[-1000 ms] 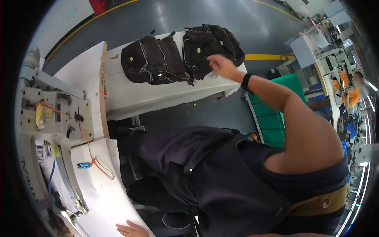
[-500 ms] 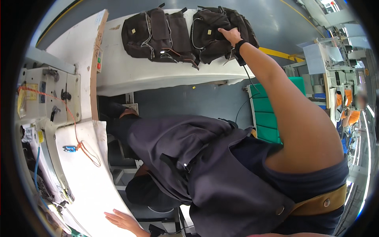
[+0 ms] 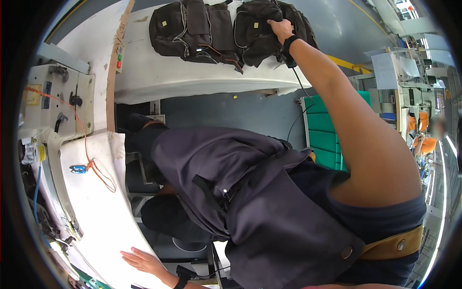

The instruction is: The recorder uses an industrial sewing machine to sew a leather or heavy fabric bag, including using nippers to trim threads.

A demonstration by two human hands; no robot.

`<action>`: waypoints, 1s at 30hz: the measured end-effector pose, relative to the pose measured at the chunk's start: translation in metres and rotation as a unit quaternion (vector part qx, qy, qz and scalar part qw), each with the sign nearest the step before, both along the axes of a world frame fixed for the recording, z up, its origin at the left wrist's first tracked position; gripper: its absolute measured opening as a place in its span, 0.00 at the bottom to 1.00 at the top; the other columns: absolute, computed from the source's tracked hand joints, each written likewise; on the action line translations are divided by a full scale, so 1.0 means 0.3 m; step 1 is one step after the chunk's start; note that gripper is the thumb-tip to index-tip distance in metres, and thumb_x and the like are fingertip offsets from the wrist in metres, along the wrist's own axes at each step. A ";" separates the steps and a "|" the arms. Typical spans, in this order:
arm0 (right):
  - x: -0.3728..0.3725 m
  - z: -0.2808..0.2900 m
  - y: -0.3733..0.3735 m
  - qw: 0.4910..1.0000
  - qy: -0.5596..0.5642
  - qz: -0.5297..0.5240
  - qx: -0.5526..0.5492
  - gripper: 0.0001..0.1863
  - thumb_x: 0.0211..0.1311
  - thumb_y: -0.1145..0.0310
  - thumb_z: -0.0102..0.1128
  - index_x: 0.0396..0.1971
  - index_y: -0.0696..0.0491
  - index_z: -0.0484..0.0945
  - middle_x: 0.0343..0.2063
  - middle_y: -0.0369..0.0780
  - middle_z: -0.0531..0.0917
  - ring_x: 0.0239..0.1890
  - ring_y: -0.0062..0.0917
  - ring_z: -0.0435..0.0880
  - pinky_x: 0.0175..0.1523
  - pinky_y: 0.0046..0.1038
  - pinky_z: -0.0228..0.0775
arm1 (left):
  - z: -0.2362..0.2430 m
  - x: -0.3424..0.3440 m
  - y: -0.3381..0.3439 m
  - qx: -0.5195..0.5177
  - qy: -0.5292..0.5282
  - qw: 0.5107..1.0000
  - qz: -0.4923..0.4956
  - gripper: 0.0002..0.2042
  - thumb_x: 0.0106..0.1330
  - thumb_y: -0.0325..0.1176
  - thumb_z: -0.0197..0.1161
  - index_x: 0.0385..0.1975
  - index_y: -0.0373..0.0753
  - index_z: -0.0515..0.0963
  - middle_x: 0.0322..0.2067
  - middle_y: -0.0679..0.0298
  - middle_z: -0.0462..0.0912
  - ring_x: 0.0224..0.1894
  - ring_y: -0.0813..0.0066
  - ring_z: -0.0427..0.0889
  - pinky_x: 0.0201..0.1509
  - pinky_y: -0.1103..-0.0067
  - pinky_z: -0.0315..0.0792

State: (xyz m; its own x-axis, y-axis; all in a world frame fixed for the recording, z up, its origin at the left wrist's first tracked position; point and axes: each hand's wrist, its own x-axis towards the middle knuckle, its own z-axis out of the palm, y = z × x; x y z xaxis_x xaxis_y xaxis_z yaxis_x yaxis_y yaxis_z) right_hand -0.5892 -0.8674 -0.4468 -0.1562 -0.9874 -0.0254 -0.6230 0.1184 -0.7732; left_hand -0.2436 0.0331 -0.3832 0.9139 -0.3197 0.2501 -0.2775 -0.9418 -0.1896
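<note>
Hands well apart, the right hand (image 3: 281, 30) touches a pale-trimmed dark brown fabric backpack (image 3: 251, 39); whether its fingers pinch, I cannot tell. The left hand (image 3: 141, 261) lies spread on a white worktop (image 3: 103, 216). Beside the first, a similar brown backpack (image 3: 165, 37) shares the long white-covered table (image 3: 192, 74).

The picture's upper edge crops the left bag (image 3: 166, 38) and the right bag (image 3: 250, 36) on the white counter (image 3: 197, 76), and the right hand (image 3: 282, 30) covers part of the latter, its hold unclear. Left of the counter, a pale machine (image 3: 60, 86) is cut off along its outer side; far right of the counter, a person in orange (image 3: 426, 145) is too small and blurred to make out.
</note>
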 end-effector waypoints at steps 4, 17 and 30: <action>-0.019 0.049 -0.033 0.998 0.001 0.036 -0.052 0.23 0.66 0.56 0.67 0.50 0.59 0.86 0.47 0.53 0.89 0.53 0.47 0.87 0.58 0.39 0.76 | -0.023 0.007 0.033 0.010 -0.026 0.999 -0.016 0.37 0.81 0.64 0.38 0.79 0.43 0.60 0.75 0.45 0.63 0.78 0.46 0.61 0.77 0.56 0.61; 0.013 0.580 0.153 0.937 0.113 0.256 -0.209 0.21 0.73 0.56 0.60 0.38 0.62 0.84 0.27 0.47 0.87 0.31 0.29 0.85 0.42 0.36 0.77 | 0.195 -0.103 -0.251 -0.077 0.042 0.996 0.026 0.27 0.80 0.45 0.57 0.73 0.38 0.67 0.73 0.49 0.69 0.72 0.48 0.71 0.73 0.58 0.69; 0.323 0.599 0.844 0.841 -0.396 0.354 0.102 0.25 0.77 0.51 0.60 0.58 0.58 0.81 0.52 0.43 0.88 0.49 0.30 0.89 0.58 0.31 0.83 | 0.346 -0.400 -1.251 -0.651 0.645 0.379 -0.126 0.40 0.79 0.66 0.44 0.80 0.43 0.53 0.71 0.49 0.69 0.65 0.56 0.78 0.67 0.62 0.74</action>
State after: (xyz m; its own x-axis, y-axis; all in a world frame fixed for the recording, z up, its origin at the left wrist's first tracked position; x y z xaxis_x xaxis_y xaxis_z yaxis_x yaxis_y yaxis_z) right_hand -0.4924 -0.6141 -0.2671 0.6153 -0.7879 -0.0254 0.1068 0.1152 -0.9876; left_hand -0.3635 -0.3422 -0.2794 0.5254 -0.8107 -0.2582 0.5398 0.0831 0.8377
